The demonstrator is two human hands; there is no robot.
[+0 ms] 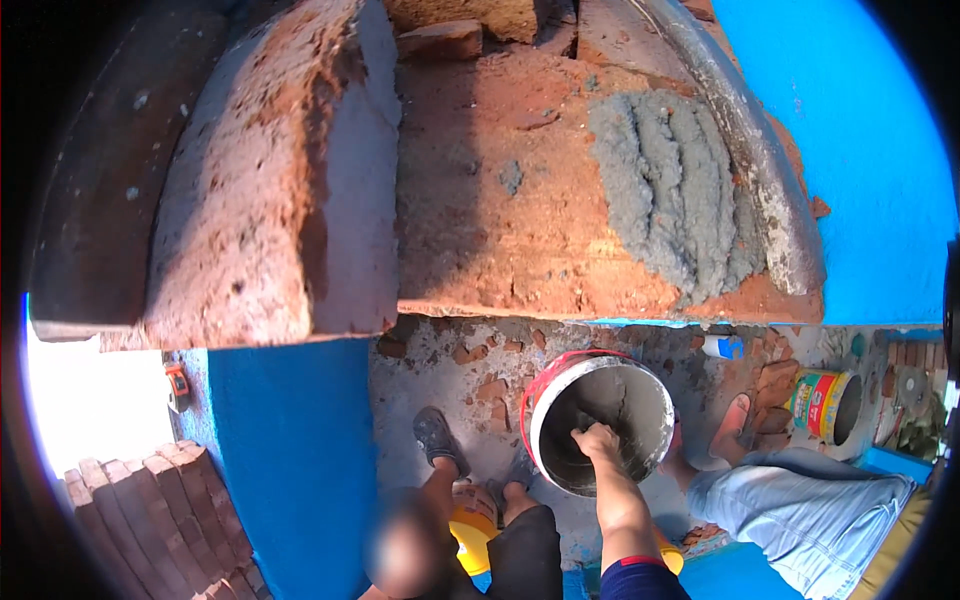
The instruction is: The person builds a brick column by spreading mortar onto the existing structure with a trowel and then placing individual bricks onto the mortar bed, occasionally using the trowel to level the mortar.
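My right arm, in a navy sleeve, reaches down into a round white-rimmed bucket [549, 388] of wet grey mortar [645, 400]. Inside it, my right hand [597, 441] is closed, with its fingers curled just above the mortar. What it grips is too small and dark to make out. No left hand shows. At the top, close by, a brick ledge [500, 215] bears a ridged patch of grey mortar [670, 190]. A thick brick block [250, 180] stands on its left.
Another person's jeans-clad leg [800, 510] stretches in from the right. Beyond it a colourful bucket [822, 405] lies tipped beside broken bricks. Stacked bricks [150, 520] stand lower left, near a blue wall [290, 450]. A tape measure [177, 386] rests at its edge. Yellow containers [472, 535] sit below.
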